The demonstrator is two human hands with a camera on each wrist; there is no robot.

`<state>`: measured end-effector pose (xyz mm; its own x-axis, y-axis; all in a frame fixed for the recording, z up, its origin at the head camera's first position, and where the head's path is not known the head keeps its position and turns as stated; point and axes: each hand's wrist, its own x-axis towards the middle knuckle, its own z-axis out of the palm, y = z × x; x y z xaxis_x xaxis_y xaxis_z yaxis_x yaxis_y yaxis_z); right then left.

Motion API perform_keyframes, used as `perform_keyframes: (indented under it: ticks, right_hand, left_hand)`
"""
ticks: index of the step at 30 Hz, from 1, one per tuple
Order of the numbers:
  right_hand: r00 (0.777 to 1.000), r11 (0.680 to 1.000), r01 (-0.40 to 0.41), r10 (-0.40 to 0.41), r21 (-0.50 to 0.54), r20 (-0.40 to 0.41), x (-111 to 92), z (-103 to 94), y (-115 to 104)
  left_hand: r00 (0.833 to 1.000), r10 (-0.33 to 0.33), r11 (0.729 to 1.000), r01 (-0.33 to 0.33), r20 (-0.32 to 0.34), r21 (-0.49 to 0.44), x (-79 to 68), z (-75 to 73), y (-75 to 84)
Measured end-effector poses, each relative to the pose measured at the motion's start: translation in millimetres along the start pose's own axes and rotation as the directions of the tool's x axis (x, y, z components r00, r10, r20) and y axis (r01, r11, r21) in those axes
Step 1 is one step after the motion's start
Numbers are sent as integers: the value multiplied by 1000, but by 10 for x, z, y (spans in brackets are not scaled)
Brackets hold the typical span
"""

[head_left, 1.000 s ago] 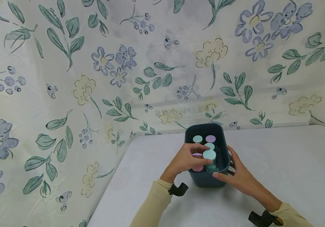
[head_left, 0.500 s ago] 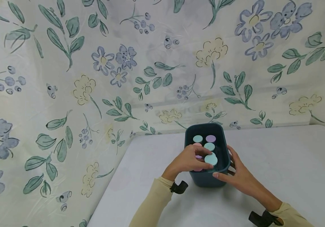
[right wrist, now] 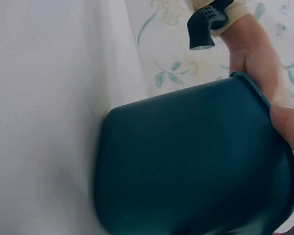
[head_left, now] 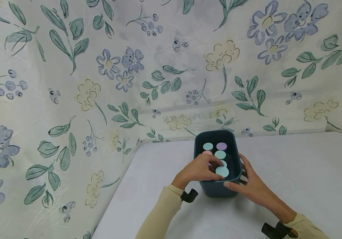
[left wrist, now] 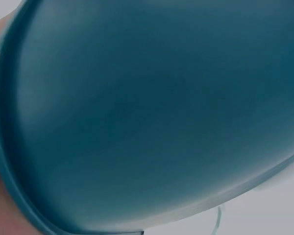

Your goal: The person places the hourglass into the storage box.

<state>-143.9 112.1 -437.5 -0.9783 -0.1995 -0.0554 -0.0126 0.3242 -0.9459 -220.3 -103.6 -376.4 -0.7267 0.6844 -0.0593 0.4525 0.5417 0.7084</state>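
Note:
A dark teal bin (head_left: 218, 190) stands on the white table, holding several small bottles with round mint, purple and pink caps. My left hand (head_left: 197, 168) reaches over its left side and pinches a mint-capped bottle (head_left: 222, 172) near the front, thumb on the near side of the cap and fingers on the far side. The bottle's body is hidden down in the bin. At the front right corner, my right hand (head_left: 256, 187) grips the bin, its thumb (right wrist: 288, 122) at the rim and its fingers along the right side.
Inside the bin, a purple cap (head_left: 221, 146) and a mint cap (head_left: 208, 146) show at the far end, with another mint cap (head_left: 220, 154) nearer. Behind the white table (head_left: 302, 166) hangs a floral sheet (head_left: 159, 66).
The left hand has lowered the mint-capped bottle deeper into the bin and slightly toward the front. Another mint cap now shows behind it. The right hand and the bin have stayed put.

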Motion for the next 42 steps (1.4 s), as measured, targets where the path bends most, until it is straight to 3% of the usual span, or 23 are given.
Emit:
perform_keyframes:
  ticks: [7, 13, 19, 30, 42]
  right_hand:
    - [1000, 1000, 5, -5, -14, -4, 11, 1, 8]
    - [1000, 1000, 23, -23, -10, -8, 13, -13, 6]
    - [1000, 1000, 17, -17, -11, -12, 7, -10, 0]
    - [999, 1000, 30, -30, -3, -17, 6, -6, 12]
    - [1000, 1000, 19, -19, -8, -15, 9, -3, 18]
  left_hand:
    - [998, 54, 991, -58, 39, 121, 43, -7, -28]
    - [993, 107, 981, -113, 47, 160, 50, -26, -29]
    - [992, 119, 968, -125, 40, 218, 36, -34, -32]
    - [996, 61, 951, -77, 60, 301, 26, -32, -32]
    - [997, 48, 957, -65, 68, 283, 40, -14, -35]
